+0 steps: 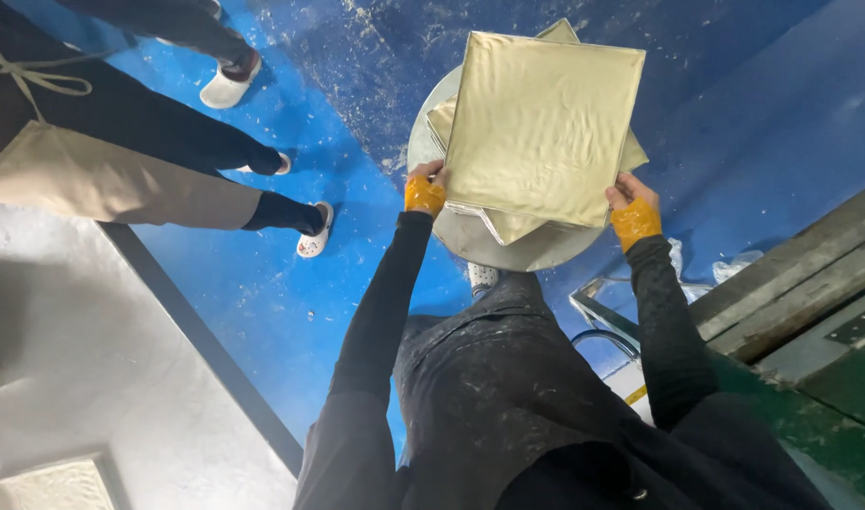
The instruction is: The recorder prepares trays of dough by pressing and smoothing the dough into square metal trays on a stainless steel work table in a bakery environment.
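A square gold board (541,123) lies on top of a small stack of similar gold boards (508,225), turned at angles to one another. The stack rests on a round metal tray (470,241). My left hand (425,189), with an orange band at the wrist, grips the near left corner of the stack. My right hand (631,203), banded in orange too, holds the near right edge. Both arms wear black sleeves, and I hold the load out in front of me over a blue floor.
Another person in a beige apron (92,179) with dark trousers and white shoes (314,231) stands at the left. A white-dusted blue floor (291,302) lies below. A grey surface (92,378) sits lower left. Green metal framing (810,312) stands at right.
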